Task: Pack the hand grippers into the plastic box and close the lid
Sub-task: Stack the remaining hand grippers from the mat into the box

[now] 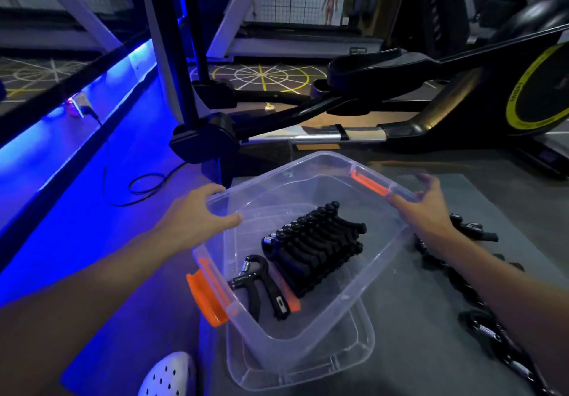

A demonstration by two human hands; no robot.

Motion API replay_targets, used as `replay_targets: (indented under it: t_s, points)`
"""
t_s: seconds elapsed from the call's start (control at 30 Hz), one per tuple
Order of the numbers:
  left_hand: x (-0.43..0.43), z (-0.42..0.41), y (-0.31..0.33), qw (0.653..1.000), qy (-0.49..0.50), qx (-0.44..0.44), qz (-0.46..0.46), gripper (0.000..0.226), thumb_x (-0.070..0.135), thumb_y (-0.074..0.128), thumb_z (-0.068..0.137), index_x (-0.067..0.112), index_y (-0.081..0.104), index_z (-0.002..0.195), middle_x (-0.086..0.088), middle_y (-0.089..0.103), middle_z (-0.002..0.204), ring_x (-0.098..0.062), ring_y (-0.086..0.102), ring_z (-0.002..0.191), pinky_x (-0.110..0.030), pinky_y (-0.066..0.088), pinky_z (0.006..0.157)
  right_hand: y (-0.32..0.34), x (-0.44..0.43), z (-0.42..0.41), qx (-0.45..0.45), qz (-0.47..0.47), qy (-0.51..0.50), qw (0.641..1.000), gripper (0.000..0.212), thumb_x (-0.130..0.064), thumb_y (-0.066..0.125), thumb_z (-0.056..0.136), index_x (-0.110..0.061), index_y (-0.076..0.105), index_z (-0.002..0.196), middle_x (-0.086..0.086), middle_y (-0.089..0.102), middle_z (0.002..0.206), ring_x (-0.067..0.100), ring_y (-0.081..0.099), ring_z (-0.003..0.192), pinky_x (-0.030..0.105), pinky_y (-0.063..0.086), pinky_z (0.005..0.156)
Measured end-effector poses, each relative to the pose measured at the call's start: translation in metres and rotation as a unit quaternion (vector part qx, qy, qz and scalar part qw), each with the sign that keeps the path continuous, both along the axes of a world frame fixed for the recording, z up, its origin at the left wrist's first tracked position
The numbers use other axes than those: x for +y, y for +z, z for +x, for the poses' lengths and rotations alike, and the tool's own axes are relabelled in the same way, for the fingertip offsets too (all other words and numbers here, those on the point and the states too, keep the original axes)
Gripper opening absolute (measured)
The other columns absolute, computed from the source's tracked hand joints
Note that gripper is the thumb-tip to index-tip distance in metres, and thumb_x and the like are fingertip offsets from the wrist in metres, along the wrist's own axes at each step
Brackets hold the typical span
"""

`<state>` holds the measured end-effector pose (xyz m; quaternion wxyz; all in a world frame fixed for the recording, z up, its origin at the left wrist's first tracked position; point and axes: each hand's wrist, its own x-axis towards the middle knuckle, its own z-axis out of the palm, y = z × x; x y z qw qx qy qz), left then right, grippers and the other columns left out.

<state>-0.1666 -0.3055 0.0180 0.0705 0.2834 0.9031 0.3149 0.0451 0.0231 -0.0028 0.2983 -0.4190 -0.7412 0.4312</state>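
Clear plastic box (351,306) w/ orange latches (207,295), tilted. L hand (197,215) & R hand (426,206) grip its rim. Black hand grippers (314,243) inside: packed row + 1 loose.

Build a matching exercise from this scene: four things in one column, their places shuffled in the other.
1 lone hand gripper
2 lid
3 left hand
4 loose hand grippers

A on the mat, right of the plastic box
B gripping the box's left rim
C inside the box, by the orange latch
D beneath the box

Pairs: 1-C; 2-D; 3-B; 4-A
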Motion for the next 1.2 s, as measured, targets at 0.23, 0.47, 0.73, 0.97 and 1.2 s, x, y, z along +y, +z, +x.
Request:
replay_targets:
  t_s: [0.23,0.47,0.73,0.97,1.2]
  points:
    - [0.002,-0.043,0.015,0.999,-0.024,0.023,-0.04,0.053,0.057,0.073,0.074,0.036,0.058,0.121,0.0,0.059,0.109,-0.024,0.056,0.094,-0.032,0.043,0.081,-0.001,-0.028,0.017,0.02,-0.015,0.014,1.0,0.074,-0.035,0.075,0.077,-0.029,0.032,0.137,0.008,0.055,0.12,0.027,0.062,0.101,0.039,0.053,0.076]
    - [0.007,-0.068,0.006,0.997,-0.051,0.051,-0.038,0.045,0.06,0.071,0.075,0.035,0.059,0.111,0.005,0.06,0.091,-0.024,0.056,0.091,-0.035,0.043,0.078,0.001,-0.068,0.047,0.007,-0.027,0.016,0.999,0.083,-0.046,0.072,0.059,-0.028,0.037,0.132,0.007,0.051,0.124,0.022,0.057,0.108,0.036,0.05,0.082]
    - [0.033,-0.093,-0.002,0.989,-0.106,0.087,-0.047,0.03,0.048,0.067,0.083,0.036,0.059,0.109,0.005,0.063,0.091,-0.023,0.059,0.087,-0.031,0.039,0.069,-0.001,-0.105,0.072,-0.018,-0.029,-0.004,0.999,0.066,-0.042,0.066,0.062,-0.039,0.036,0.121,0.005,0.049,0.117,0.022,0.057,0.1,0.041,0.051,0.084]
    - [0.037,-0.097,-0.007,0.985,-0.107,0.112,-0.08,0.04,0.039,0.06,0.089,0.022,0.057,0.126,-0.005,0.053,0.112,-0.024,0.053,0.097,-0.033,0.039,0.077,0.003,-0.098,0.064,-0.103,0.046,0.002,0.994,0.057,-0.03,0.071,0.077,-0.022,0.04,0.124,0.005,0.038,0.12,0.018,0.049,0.094,0.03,0.043,0.075]
    - [0.015,-0.069,-0.015,0.971,-0.086,0.152,-0.163,0.062,0.037,0.055,0.087,0.018,0.038,0.144,-0.013,0.035,0.144,-0.037,0.038,0.128,-0.049,0.04,0.1,0.005,-0.092,0.051,-0.199,0.152,0.046,0.967,0.057,-0.026,0.066,0.082,-0.023,0.044,0.135,0.004,0.04,0.129,0.026,0.044,0.116,0.042,0.039,0.1]
